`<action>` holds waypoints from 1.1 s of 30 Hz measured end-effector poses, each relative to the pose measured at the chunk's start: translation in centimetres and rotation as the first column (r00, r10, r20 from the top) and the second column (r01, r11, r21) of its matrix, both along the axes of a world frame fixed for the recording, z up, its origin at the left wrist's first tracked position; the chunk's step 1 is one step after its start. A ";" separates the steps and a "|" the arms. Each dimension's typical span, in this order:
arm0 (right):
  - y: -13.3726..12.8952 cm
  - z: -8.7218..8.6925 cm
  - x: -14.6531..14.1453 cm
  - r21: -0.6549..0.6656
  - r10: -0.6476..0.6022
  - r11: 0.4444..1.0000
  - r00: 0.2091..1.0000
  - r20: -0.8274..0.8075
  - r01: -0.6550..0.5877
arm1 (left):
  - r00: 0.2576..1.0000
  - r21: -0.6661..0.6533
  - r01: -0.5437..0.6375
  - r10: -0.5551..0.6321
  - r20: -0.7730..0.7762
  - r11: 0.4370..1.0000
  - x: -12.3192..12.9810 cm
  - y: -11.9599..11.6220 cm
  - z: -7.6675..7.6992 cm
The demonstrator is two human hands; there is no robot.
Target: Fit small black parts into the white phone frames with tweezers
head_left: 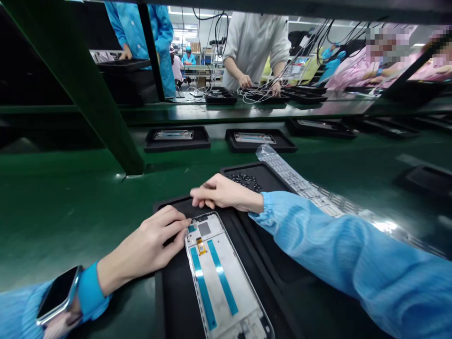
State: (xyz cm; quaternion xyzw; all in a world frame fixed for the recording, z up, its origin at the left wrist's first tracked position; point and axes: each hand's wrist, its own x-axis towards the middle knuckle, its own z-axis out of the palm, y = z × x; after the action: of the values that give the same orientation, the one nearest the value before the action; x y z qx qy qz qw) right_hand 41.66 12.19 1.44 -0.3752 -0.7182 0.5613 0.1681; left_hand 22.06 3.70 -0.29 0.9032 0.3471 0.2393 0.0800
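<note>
A phone mid-frame (215, 268) lies face down in a black tray (173, 301), with two blue adhesive strips and an orange flex cable on its silvery back. My left hand (158, 242) grips the upper left edge of this frame, fingertips closed at its corner. Just above the frame's top end is my right hand (221, 192), its fingers curled in a pinch; anything between them is hidden. Beside it, a second black tray (271, 176) holds a pile of small black parts (245, 180), partly covered by my right wrist and sleeve.
A clear plastic strip of parts (293, 176) runs along the right. Beyond, black trays with phone frames (173, 135) stand in a row on the green bench (88, 188). A green post (102, 113) rises at left. Several co-workers work behind, one in grey (256, 47) handling white cables.
</note>
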 end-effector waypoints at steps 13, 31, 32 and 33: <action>-2.7 -1.8 -0.1 0.120 -0.083 0.985 0.955 -0.284 0.121 | 0.982 -0.118 -0.103 0.120 0.149 0.988 0.3 0.4 -0.6; -3.2 -1.8 -0.4 0.684 0.033 0.727 0.994 -0.108 0.050 | 0.984 -0.119 -0.103 0.118 0.132 0.988 0.2 0.5 -0.7; -3.3 -1.8 -0.4 0.711 0.049 0.702 0.994 -0.103 0.039 | 0.984 -0.115 -0.098 0.114 0.134 0.988 0.3 0.5 -0.7; -3.3 -1.8 -0.5 0.723 0.059 0.690 0.993 -0.099 0.032 | 0.984 -0.110 -0.096 0.111 0.138 0.989 0.3 0.4 -0.6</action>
State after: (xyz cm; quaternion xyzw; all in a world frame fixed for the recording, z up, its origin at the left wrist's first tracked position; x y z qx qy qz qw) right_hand 41.20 8.91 -0.32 -0.2406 -0.8730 0.2551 0.3390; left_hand 22.38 4.14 -0.93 0.8591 0.3987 0.2895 0.1387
